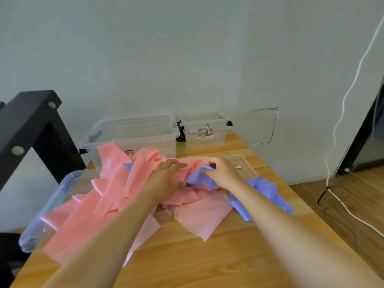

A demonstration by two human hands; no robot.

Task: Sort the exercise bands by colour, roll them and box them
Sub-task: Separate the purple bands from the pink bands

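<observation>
Sorting at the counter (pixel 207 258): left hand (pixel 166 179) spread flat on heaped pink bands (pixel 99 204), right hand (pixel 223 172) beside it pinching a purple band (pixel 200 180); clear boxes (pixel 145 138) beyond both hands.

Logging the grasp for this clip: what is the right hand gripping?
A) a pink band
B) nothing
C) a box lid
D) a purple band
D: the right hand has its fingers curled round a bunched purple band, while the left hand lies flat on the pink bands.
</observation>
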